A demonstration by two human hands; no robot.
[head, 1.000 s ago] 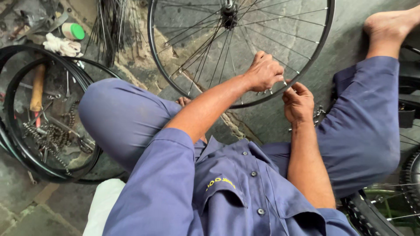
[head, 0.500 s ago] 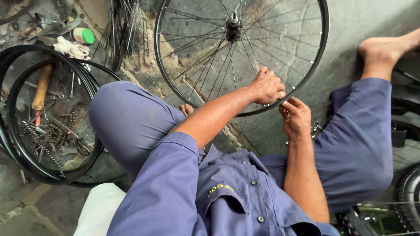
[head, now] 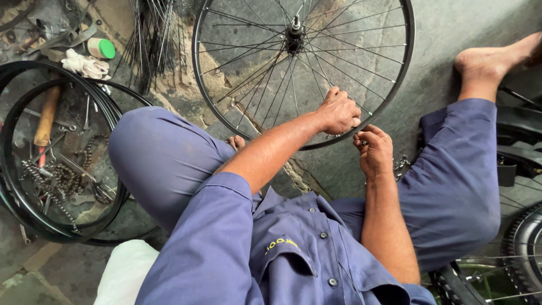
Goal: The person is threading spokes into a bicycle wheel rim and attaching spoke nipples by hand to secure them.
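- Your left hand (head: pixel 339 112) is clenched over the rim of the spoked bicycle wheel (head: pixel 303 68), gripping it at roughly the wheel's 6 o'clock, knuckles up.
- Your right hand (head: pixel 373 150) sits just beside it, at 4 o'clock from the left hand, below the rim. Fingers are curled and pinched at the rim edge; whether they hold a small tool or a spoke nipple, you cannot tell from here.
- The wheel stands near upright on the stone floor (head: pixel 451 28), at 12 o'clock from your chest, between your knees. Its hub (head: pixel 294 33) is at the top centre of the view, spokes fanning down to your hands.
- Your left knee (head: pixel 152 152) is raised at 9 o'clock of the wheel; your right leg runs out at 3 o'clock, bare foot (head: pixel 491 62) at 2 o'clock.
- At 9 o'clock of the frame: two bare black rims (head: pixel 14 186) stacked flat, ringing a pile of loose parts, including a chain (head: pixel 56 181) and a wooden-handled tool (head: pixel 45 116).
- At 11 o'clock: a white rag (head: pixel 84 65), a small green-capped pot (head: pixel 101 48), and a bundle of loose spokes (head: pixel 149 39) near the wheel.
- At 4 to 5 o'clock: part of a tyred wheel (head: pixel 522 248), well apart from your hands.
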